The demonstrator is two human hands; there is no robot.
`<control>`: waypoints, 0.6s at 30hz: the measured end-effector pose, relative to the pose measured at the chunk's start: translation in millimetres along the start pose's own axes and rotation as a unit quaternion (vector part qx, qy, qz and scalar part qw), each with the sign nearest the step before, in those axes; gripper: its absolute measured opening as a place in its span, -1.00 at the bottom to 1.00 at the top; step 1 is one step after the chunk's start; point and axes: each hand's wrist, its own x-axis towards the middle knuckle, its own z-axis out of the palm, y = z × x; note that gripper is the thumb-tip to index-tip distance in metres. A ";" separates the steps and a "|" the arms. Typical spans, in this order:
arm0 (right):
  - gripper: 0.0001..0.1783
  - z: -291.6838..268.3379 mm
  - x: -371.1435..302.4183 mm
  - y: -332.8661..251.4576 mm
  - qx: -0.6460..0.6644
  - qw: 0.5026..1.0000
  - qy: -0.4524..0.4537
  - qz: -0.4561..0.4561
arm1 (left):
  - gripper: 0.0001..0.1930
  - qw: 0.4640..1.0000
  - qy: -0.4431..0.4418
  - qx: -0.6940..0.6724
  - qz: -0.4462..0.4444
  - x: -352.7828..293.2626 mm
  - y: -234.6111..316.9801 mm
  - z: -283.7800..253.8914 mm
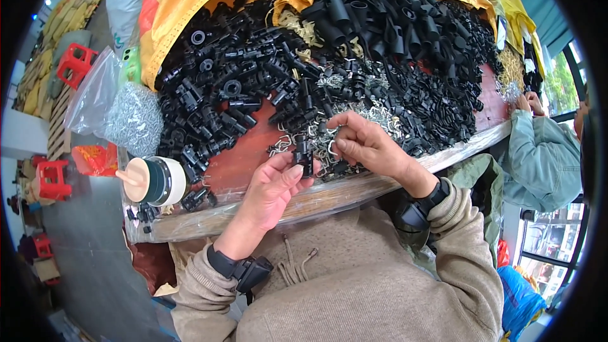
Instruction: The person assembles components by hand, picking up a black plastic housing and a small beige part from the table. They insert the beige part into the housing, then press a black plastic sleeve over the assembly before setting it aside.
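Observation:
Near the table's front edge, my left hand (273, 191) grips a black plastic cylindrical fitting (303, 158) between thumb and fingers, holding it roughly upright. My right hand (369, 147) hovers just to the right of it, thumb and fingers curled together in a pinch. Whatever lies between those fingertips is too small to make out. Behind and beneath the hands spreads a heap of small curved silver metal hooks (380, 120). A big pile of similar black fittings (215, 76) covers the table's left part.
Black tubes (361, 9) are heaped at the back, with small black pieces (443, 114) at right. A lidded cup (166, 180) stands at the front left, beside a clear bag of metal pieces (134, 120). Yellow sacks (183, 6) line the back. Another person's sleeve (541, 158) is at right.

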 end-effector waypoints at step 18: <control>-0.60 27.4 3.7 0.9 -0.076 0.994 0.038 -0.061 | -0.74 0.997 -0.022 -0.058 0.043 6.8 -8.0 -7.4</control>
